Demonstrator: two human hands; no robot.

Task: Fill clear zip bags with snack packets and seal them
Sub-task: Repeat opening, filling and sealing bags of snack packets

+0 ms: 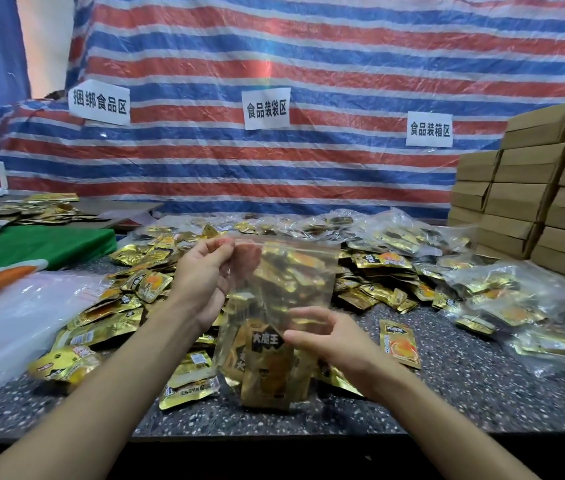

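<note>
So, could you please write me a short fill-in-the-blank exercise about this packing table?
1. The left hand pinches the bag at its ____ edge.
2. The packets inside the bag are ____ in colour.
3. The stacked boxes stand on the person's ____ side.
4. The tarp bears ____ white signs.

Missing words: top; gold; right; three.

Centre of frame: the left hand (205, 268) is pinching the top left corner of a clear zip bag (296, 282). The right hand (338, 342) is gripping its lower part, where gold snack packets (267, 370) are sitting, above a speckled table (482, 393).
</note>
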